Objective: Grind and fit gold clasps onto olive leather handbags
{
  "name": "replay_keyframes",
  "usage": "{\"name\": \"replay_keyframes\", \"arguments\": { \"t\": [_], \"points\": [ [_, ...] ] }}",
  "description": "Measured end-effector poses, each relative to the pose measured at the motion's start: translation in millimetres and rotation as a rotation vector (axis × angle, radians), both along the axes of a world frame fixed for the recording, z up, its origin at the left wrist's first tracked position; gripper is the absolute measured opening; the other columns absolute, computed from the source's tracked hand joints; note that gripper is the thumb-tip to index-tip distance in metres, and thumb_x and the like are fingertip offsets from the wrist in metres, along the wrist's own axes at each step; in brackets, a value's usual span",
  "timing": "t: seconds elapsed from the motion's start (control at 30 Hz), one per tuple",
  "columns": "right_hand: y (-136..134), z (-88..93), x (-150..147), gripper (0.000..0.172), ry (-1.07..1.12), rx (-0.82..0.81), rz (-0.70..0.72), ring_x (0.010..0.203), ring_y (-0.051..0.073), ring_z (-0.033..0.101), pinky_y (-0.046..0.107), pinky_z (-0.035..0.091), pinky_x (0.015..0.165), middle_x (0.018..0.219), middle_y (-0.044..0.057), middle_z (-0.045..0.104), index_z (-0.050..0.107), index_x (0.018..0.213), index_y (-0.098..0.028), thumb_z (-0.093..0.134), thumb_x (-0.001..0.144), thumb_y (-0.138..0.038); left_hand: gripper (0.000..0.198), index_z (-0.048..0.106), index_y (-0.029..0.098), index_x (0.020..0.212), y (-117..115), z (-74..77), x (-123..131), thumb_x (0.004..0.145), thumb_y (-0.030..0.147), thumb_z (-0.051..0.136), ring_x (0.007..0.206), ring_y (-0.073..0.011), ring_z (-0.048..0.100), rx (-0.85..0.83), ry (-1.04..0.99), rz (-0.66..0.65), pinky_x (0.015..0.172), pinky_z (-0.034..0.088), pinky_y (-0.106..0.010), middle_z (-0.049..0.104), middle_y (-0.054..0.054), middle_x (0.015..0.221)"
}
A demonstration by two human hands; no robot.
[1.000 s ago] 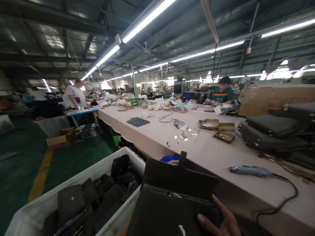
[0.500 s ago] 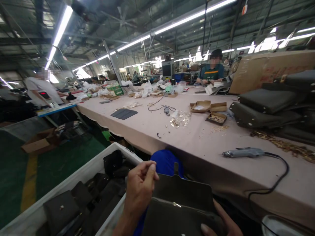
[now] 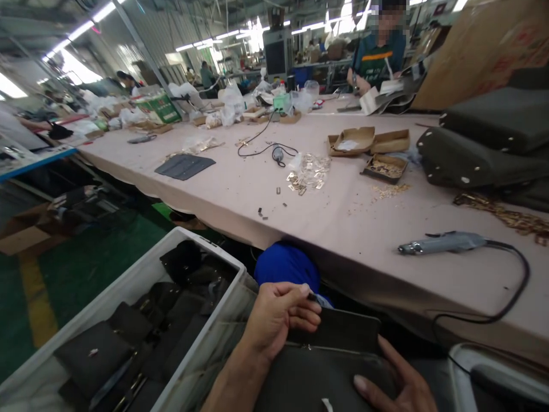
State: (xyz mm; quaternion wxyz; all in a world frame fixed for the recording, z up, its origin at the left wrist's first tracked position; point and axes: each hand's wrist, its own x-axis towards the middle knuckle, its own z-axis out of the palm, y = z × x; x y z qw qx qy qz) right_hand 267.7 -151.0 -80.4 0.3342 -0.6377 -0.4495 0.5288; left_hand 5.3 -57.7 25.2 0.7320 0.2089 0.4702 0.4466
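A dark olive bag [image 3: 326, 372] lies in my lap with its flap [image 3: 351, 329] raised; a small metal fitting shows along the fold. My left hand [image 3: 278, 315] is at the flap's top edge, thumb and forefinger pinched on a small dark tab, mostly covered by the fingers. On the bag's right side, my right hand [image 3: 398, 372] grips the body, with the thumb on the front and the fingers along the edge. Blue cloth [image 3: 287, 266] over my knee shows behind the bag.
A white crate [image 3: 206, 337] of similar dark bags stands at left. On the cloth-covered table [image 3: 231, 200] lie a corded electric screwdriver [image 3: 446, 243], metal fittings [image 3: 306, 174], small cardboard boxes [image 3: 354, 140] and stacked bags [image 3: 484, 154]. A co-worker [image 3: 380, 57] sits across.
My left hand has moved right to the flap's edge and now pinches the tab, which stood free before. My right hand still holds the bag. The view has tilted down.
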Motion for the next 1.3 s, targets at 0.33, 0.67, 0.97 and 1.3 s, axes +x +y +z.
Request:
{"name": "replay_keyframes", "arguments": {
  "t": [0.33,0.67,0.97,1.3],
  "points": [
    [7.1,22.4,-26.9,0.085,0.109,-0.05,-0.087,0.123,0.035,0.065,0.033,0.059,0.099,0.131,0.014,0.069,0.061,0.142,-0.016,0.089,0.071,-0.054,0.043,0.079,0.006,0.099,-6.2,-22.0,6.8,0.066,0.03,0.094,0.061,-0.0229,0.074,0.184,0.206,0.083,0.061,0.063,-0.028,0.073,-0.01,0.073],
    [-2.9,24.9,-40.1,0.084,0.072,-0.04,-0.093,0.122,0.035,0.066,0.035,0.06,0.097,0.128,0.014,0.071,0.059,0.139,-0.015,0.086,0.071,-0.056,0.021,0.079,0.017,0.108,-31.6,-31.9,12.8,0.088,0.02,0.073,0.074,-0.0218,0.074,0.453,0.636,0.082,0.067,0.063,-0.027,0.075,-0.007,0.086],
    [-12.0,24.9,-35.0,0.08,0.032,-0.033,-0.06,0.124,0.036,0.064,0.037,0.059,0.1,0.129,0.013,0.07,0.061,0.138,-0.016,0.087,0.07,-0.05,0.016,0.08,0.013,0.095,-25.8,-22.7,7.3,0.084,0.024,0.079,0.062,-0.0191,0.071,0.422,0.449,0.075,0.059,0.057,-0.024,0.075,-0.007,0.075],
    [-26.3,16.4,-38.2,0.089,-0.05,0.0,-0.18,0.126,0.039,0.063,0.039,0.059,0.101,0.131,0.017,0.068,0.062,0.14,-0.011,0.086,0.069,-0.057,0.024,0.077,0.016,0.088,-23.0,-11.4,-36.6,0.089,0.04,0.075,0.049,-0.0154,0.059,0.465,0.882,0.574,0.048,0.046,-0.024,0.072,-0.003,0.068]
  ]
}}
